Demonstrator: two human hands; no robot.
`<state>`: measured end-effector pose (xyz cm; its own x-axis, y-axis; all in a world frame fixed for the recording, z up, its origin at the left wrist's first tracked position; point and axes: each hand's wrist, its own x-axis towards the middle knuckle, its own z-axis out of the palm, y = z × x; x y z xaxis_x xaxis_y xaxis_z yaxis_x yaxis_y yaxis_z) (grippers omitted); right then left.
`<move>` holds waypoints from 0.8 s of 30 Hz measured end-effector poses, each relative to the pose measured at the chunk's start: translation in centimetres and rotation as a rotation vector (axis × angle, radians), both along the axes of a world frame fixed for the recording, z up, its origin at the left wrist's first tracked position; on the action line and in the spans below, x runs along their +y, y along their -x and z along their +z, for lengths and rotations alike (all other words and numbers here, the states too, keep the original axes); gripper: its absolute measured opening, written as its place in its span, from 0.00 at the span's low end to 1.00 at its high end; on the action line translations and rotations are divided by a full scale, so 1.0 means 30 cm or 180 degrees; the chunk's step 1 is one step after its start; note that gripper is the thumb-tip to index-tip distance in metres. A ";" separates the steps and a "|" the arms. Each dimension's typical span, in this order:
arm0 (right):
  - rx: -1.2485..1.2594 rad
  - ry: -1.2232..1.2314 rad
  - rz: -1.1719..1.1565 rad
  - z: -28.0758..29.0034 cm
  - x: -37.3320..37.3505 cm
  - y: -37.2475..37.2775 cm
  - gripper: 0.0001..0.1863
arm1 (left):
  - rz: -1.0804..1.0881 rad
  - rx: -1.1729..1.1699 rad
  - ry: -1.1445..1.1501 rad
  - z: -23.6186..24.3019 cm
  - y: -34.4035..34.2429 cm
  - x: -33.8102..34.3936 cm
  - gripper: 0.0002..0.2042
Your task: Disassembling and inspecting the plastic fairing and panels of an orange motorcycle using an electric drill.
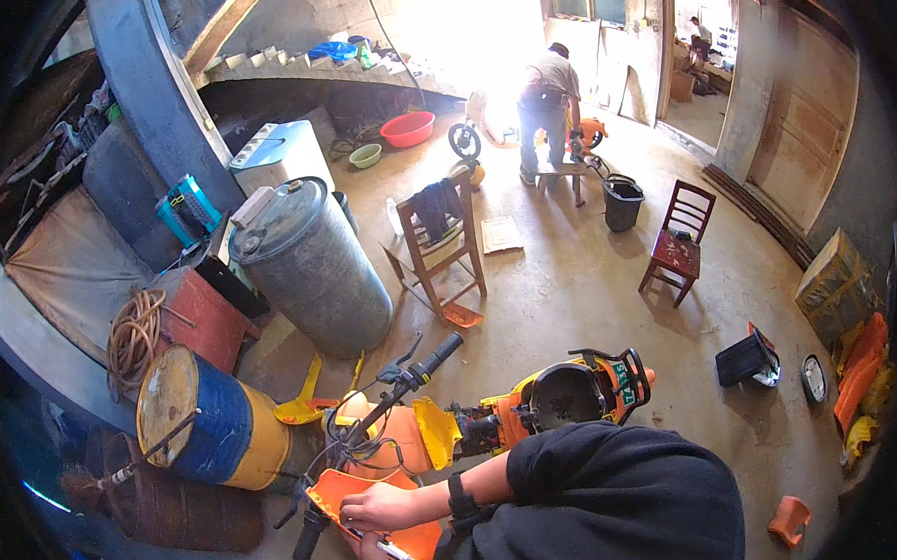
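My right hand (381, 505), with a black band on the wrist, reaches over an orange motorcycle body panel (334, 485). Its fingers are bent down against the panel's inner side; what they pinch is hidden. Below it, partly cut off by the lower edge, my left hand (374, 557) grips the panel's near edge. Beside it on the panel lies a slim white and dark piece (398, 555), too small to name. The panel sits by the handlebar (419, 372) of a partly stripped orange and yellow motorcycle (513, 415), with loose black cables (347, 431) around it.
A blue and yellow drum (217, 420) and a grey barrel (314, 264) stand at the left. Beyond are a wooden chair (440, 245), a red-seated chair (676, 252) and a black bucket (622, 206). A person (548, 109) bends over another motorcycle. An orange piece (788, 520) lies right.
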<state>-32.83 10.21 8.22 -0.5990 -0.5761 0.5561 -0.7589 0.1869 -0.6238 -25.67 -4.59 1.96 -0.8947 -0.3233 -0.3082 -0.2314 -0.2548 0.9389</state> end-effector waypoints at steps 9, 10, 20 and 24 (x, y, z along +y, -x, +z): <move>0.0083 0.0438 0.0310 0.014 0.033 -0.007 0.11 | 0.0124 0.0129 -0.0094 -0.015 -0.017 -0.014 0.34; 0.0145 0.0581 0.0294 -0.012 0.017 0.014 0.14 | 0.0134 0.0198 -0.0151 -0.019 -0.006 -0.015 0.34; -0.0211 0.0149 0.0156 0.029 0.032 -0.007 0.13 | -0.0607 0.0324 -0.0243 0.140 -0.030 0.038 0.31; -0.0128 0.0389 0.0314 0.080 0.055 -0.001 0.12 | -0.0740 0.0602 0.0098 0.157 -0.056 0.037 0.33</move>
